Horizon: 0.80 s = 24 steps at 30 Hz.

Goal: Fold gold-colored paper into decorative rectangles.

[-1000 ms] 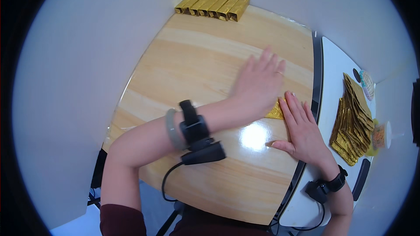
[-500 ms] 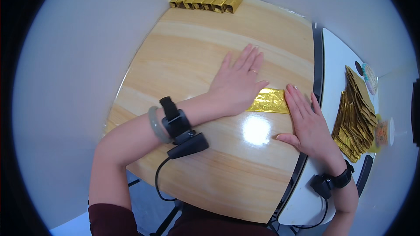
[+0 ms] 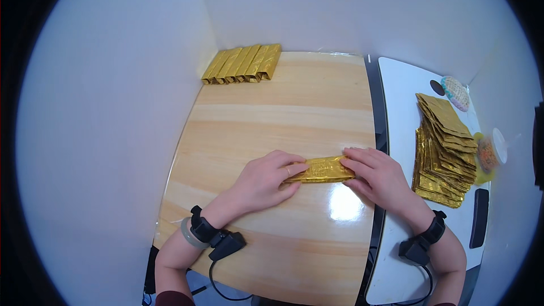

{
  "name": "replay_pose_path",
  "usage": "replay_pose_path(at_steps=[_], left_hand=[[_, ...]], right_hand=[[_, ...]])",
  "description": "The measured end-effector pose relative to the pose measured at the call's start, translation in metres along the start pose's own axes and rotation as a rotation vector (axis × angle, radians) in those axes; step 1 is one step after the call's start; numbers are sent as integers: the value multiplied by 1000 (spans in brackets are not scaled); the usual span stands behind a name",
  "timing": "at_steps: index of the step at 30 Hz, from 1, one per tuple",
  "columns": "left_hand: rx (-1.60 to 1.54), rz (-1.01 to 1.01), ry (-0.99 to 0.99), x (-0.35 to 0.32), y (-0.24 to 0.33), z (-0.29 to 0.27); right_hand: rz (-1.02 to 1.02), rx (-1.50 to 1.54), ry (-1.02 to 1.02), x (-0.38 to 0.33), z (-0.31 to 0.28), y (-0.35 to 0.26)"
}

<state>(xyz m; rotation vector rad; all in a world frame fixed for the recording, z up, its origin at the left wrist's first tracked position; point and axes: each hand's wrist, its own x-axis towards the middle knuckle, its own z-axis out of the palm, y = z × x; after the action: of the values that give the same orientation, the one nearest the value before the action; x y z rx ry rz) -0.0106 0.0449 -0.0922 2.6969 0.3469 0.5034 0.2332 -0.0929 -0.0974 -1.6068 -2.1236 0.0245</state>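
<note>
A folded strip of gold paper (image 3: 321, 169) lies on the light wooden table (image 3: 272, 113), held at both ends. My left hand (image 3: 265, 180) grips its left end with fingers curled over the edge. My right hand (image 3: 378, 175) pinches its right end. Both wrists wear black bands with a device and cable.
A row of several finished gold folded bars (image 3: 242, 63) lies at the table's far left corner. A stack of flat gold paper sheets (image 3: 445, 148) sits on the white side table (image 3: 405, 96) to the right, with a small round patterned object (image 3: 456, 93) and a black item (image 3: 479, 209) near it.
Both hands were pressed flat on the gold paper, the left sliding leftward across it. Now they hold the narrow folded strip at its two ends. The view has also tilted up.
</note>
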Motion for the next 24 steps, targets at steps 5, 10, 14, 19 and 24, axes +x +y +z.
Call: replay_pose_path(at_steps=[5, 10, 14, 19, 24], left_hand=[[-401, -232, 93, 2, 1, 9], [-825, -472, 56, -3, 7, 8], [-931, -584, 11, -4, 14, 4], [-1009, -591, -8, -5, 18, 4], [-1059, -650, 1, -8, 16, 8]], right_hand=[[209, 215, 22, 0, -13, -6], [392, 451, 119, -9, -23, -22], [284, 334, 256, -20, -20, -30], [85, 79, 210, -26, -18, -28], [44, 68, 168, -26, -18, -29]])
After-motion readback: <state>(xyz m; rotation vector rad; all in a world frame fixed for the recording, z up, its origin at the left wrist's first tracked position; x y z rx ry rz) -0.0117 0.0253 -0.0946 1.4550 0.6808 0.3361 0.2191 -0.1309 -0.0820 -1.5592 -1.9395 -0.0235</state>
